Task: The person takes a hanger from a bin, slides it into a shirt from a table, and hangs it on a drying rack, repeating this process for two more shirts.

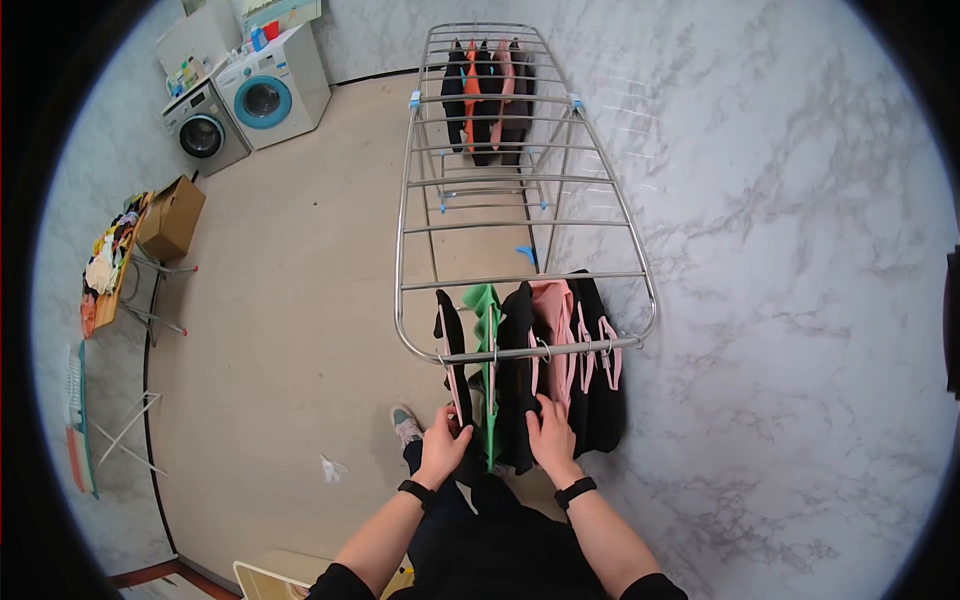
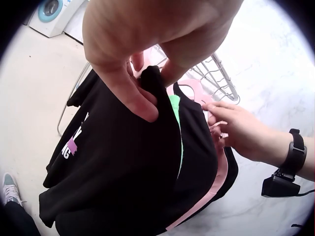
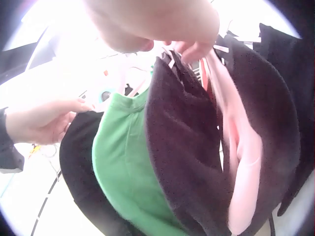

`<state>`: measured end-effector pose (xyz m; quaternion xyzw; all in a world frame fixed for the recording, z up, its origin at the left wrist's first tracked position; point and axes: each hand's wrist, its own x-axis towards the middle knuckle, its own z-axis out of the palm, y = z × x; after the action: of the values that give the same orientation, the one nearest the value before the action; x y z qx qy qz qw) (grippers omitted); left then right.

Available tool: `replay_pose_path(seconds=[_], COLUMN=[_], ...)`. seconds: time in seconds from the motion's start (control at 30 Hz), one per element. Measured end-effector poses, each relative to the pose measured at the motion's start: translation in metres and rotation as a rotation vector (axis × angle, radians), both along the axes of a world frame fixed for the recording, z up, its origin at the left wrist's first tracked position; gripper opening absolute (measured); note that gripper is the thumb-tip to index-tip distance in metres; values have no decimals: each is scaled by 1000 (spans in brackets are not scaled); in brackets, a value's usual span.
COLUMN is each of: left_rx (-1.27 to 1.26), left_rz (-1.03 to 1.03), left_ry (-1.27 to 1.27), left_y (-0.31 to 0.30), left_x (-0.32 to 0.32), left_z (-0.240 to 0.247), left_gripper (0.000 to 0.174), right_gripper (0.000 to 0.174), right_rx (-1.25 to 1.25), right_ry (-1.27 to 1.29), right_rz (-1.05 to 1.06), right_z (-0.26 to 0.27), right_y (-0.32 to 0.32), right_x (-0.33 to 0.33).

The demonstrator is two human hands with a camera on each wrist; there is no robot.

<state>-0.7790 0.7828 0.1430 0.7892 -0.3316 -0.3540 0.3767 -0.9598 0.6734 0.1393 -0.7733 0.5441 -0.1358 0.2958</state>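
A dark shirt [image 3: 182,132] is held near its top by the right hand [image 3: 160,22], a black shirt [image 3: 81,152] by the left hand [image 3: 49,119]. Between these shirts, a green shirt [image 3: 120,152] is seen.

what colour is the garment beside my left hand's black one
Green cloth garment, clearest in right wrist view.

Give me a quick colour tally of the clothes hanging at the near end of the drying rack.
Black garments: 4
Green garment: 1
Pink garment: 1
Total visible: 6
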Motion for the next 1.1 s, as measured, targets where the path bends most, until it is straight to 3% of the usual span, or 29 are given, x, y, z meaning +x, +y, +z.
replay_pose_path(seconds=[0.07,0.13,0.2,0.3,0.4,0.53,0.83,0.9,1.1], left_rx=[12,28,36,34,39,42,56,50,157], left_rz=[-7,-28,-42,-53,-54,-47,-36,-29,59], left_ry=[36,99,97,104,112,133,124,86,96], left_y=[-2,0,1,-4,-3,-4,1,15,38], left_x=[4,6,7,10,9,9,9,13,56], left_z=[3,-1,-5,-7,-9,-9,1,-4,41], left_gripper=[37,40,41,43,43,44,47,48,47], right_gripper=[36,37,34,27,21,24,28,31,26], right_rx=[-288,-408,-170,-112,-196,-155,-124,-120,-224], right_ry=[-114,-126,-83,46,-15,63,10,-61,-269], right_rz=[-136,-319,-324,-202,-126,-37,-80,-200,-267], right_z=[3,4,0,-11,-9,-2,5,19,28], right_y=[-9,-22,-31,-44,-47,-38,-31,-28,-39], right_x=[-2,-4,-9,-14,-15,-10,-13,-17,-43])
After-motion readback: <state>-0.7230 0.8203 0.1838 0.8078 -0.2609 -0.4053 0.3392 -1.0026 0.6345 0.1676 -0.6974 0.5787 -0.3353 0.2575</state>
